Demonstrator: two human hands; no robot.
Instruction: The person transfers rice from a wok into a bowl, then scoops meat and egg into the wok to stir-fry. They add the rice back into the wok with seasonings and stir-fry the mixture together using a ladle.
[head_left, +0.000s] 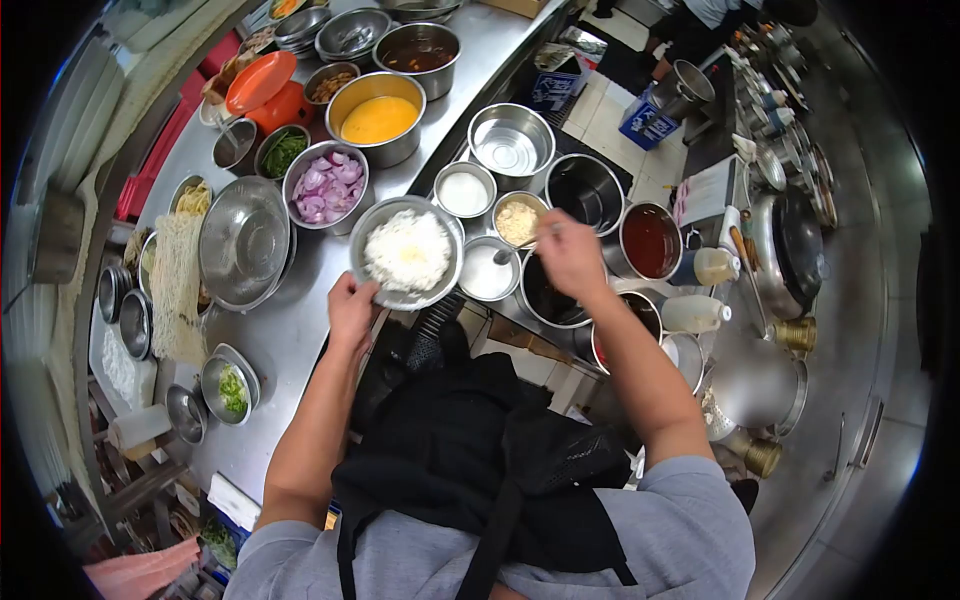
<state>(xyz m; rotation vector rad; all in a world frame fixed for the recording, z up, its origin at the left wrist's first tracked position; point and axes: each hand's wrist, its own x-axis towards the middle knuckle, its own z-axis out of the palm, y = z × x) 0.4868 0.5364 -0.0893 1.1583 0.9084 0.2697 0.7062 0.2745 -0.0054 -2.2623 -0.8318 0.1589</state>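
My left hand point(352, 310) grips the near left rim of a metal bowl point(440, 287), fingers closed on its edge. White rice point(405, 248) fills the bowl, with a small yellowish patch near its middle. My right hand point(570, 258) is closed round the handle of a spoon point(504, 257). The spoon's tip is over a container of white granules point(488, 277). Just behind it stands a container of chopped garlic point(517, 222), and beside that one a container of white powder point(465, 192).
Close by are a pot of dark red sauce point(650, 242), a pan of clear liquid point(511, 148) and squeeze bottles point(697, 314). Sliced onions point(328, 188), yellow liquid point(380, 120) and a colander point(243, 243) stand on the left counter. A wok point(797, 240) is at right; a person point(690, 25) stands beyond.
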